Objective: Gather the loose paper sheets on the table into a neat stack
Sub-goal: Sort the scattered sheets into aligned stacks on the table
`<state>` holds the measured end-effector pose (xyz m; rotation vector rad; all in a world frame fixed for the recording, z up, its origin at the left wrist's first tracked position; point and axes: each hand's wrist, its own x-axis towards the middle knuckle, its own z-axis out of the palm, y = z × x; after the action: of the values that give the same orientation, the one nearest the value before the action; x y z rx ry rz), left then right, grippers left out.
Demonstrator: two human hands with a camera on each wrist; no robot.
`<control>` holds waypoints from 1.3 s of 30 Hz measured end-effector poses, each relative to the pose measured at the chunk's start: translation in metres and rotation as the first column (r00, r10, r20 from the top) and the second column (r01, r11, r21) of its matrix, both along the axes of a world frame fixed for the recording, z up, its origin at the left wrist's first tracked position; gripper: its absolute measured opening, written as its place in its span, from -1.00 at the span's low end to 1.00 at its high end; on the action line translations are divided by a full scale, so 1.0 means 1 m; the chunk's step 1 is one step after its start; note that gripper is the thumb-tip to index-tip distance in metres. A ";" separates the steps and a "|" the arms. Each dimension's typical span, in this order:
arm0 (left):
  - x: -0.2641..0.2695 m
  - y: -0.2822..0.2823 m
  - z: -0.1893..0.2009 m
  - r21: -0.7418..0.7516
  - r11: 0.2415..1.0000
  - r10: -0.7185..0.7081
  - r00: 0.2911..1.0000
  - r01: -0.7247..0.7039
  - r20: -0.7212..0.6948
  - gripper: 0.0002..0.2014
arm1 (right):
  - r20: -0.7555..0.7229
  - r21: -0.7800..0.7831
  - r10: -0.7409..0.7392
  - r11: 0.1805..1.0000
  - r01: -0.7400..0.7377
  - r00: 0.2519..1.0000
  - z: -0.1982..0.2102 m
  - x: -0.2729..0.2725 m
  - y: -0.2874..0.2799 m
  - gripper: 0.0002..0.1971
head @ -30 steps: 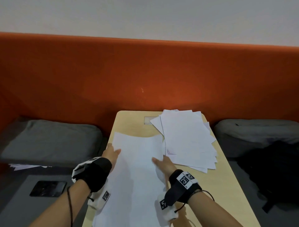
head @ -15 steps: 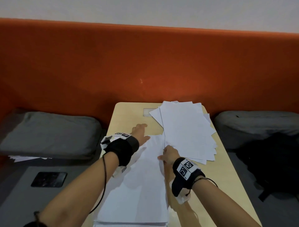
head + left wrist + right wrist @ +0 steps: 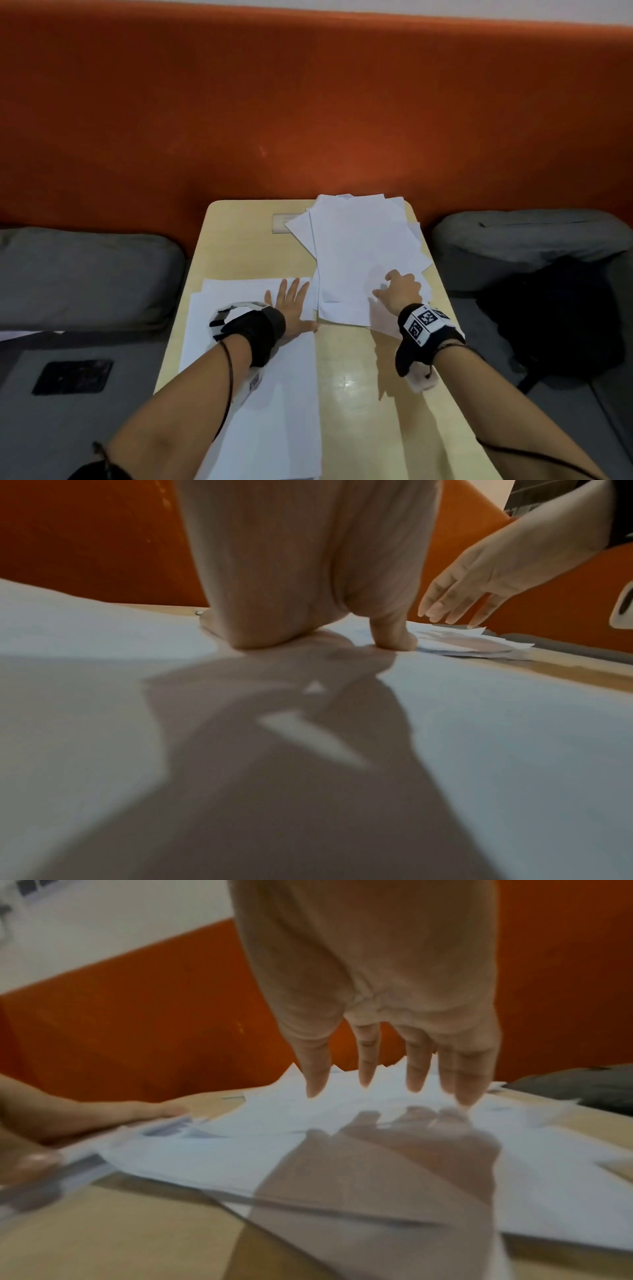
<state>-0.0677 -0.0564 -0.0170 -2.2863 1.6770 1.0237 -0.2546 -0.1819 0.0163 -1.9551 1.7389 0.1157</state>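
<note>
A squared white paper stack point(image 3: 274, 411) lies on the near left of the light wooden table point(image 3: 359, 394). My left hand point(image 3: 291, 303) presses flat on its far end, fingers spread; the left wrist view shows palm and thumb point(image 3: 394, 637) down on the stack point(image 3: 103, 669). A loose, fanned pile of sheets point(image 3: 359, 246) covers the far right of the table. My right hand point(image 3: 399, 289) hovers over that pile's near right corner. Its fingers point(image 3: 418, 1069) point down just above the loose pile point(image 3: 274, 1137), holding nothing.
An orange backrest point(image 3: 308, 120) rises behind the table. Grey cushions sit on the left point(image 3: 85, 274) and right point(image 3: 513, 236), with a black bag point(image 3: 555, 315) on the right seat. A dark flat device point(image 3: 72, 375) lies low left. A small metal plate point(image 3: 284, 222) is set in the table.
My left hand came back from the stack's far edge and now lies flat on top. My right hand left the stack's right edge and moved right over the loose pile.
</note>
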 end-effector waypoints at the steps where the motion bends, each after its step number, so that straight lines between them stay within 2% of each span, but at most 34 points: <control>1: 0.000 -0.001 0.000 0.005 1.000 0.002 1.000 -0.002 0.002 -0.05 | -0.042 -0.003 -0.016 1.000 0.016 0.999 -0.002 -0.003 -0.004 -0.49; 7: -0.002 -0.006 -0.003 -0.032 0.996 0.077 0.996 -0.078 -0.037 -0.02 | -0.138 -0.020 -0.082 0.997 0.080 0.987 -0.021 -0.015 -0.020 -0.25; 11: -0.011 -0.021 0.000 -0.115 0.946 0.291 0.949 -0.304 -0.120 -0.19 | -0.167 -0.060 -0.087 0.995 0.078 0.982 -0.022 -0.013 -0.027 -0.07; 14: -0.021 -0.047 0.005 -0.138 0.883 0.425 0.888 -0.450 -0.177 -0.39 | -0.089 -0.019 -0.087 0.996 0.085 0.992 -0.021 -0.011 -0.027 0.07; 16: -0.027 -0.066 0.006 -0.131 0.861 0.472 0.868 -0.492 -0.156 -0.41 | 0.038 0.037 -0.132 0.991 0.131 0.990 -0.020 -0.014 -0.027 0.09; 19: -0.035 -0.081 0.011 -0.168 0.826 0.521 0.843 -0.538 -0.135 -0.52 | 0.123 0.095 -0.179 0.981 0.167 0.976 -0.020 -0.020 -0.026 -0.06; 23: -0.044 -0.091 0.015 -0.239 0.765 0.520 0.793 -0.597 -0.316 -0.64 | 0.232 0.081 -0.202 0.979 0.188 0.952 -0.023 -0.035 -0.032 -0.55; 26: -0.049 -0.091 0.019 -0.206 0.753 0.492 0.743 -0.625 -0.454 -0.55 | 0.313 0.093 -0.182 0.983 0.160 0.932 -0.026 -0.046 -0.040 -0.82; 27: -0.051 -0.090 0.021 -0.216 0.741 0.478 0.725 -0.636 -0.495 -0.50 | 0.346 0.109 -0.200 0.979 0.172 0.917 -0.026 -0.049 -0.042 -0.84; 28: -0.053 -0.088 0.023 -0.230 0.727 0.457 0.705 -0.647 -0.541 -0.46 | 0.386 0.125 -0.229 0.973 0.195 0.894 -0.026 -0.052 -0.044 -0.79; 31: -0.055 -0.080 0.029 -0.233 0.652 0.375 0.574 -0.721 -0.728 -0.39 | 0.481 0.179 -0.345 0.939 0.295 0.806 -0.021 -0.053 -0.045 -0.57; 32: -0.053 -0.077 0.032 -0.248 0.636 0.341 0.555 -0.731 -0.759 -0.39 | 0.518 0.185 -0.375 0.927 0.327 0.769 -0.018 -0.053 -0.044 -0.58; 34: -0.046 -0.071 0.037 -0.305 0.626 0.289 0.576 -0.718 -0.765 -0.41 | 0.597 0.206 -0.424 0.901 0.381 0.681 -0.009 -0.050 -0.042 -0.56; 36: -0.036 -0.065 0.041 -0.331 0.622 0.263 0.587 -0.710 -0.765 -0.41 | 0.687 0.259 -0.455 0.882 0.394 0.567 -0.001 -0.047 -0.041 -0.47; 39: -0.027 -0.054 0.044 -0.293 0.633 0.230 0.536 -0.716 -0.812 -0.38 | 0.804 0.381 -0.489 0.861 0.338 0.338 0.015 -0.040 -0.036 -0.47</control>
<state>-0.0945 -0.1100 0.0274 -3.2307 1.7699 1.9881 -0.2947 -0.2184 0.0316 -0.9903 1.3170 -0.8245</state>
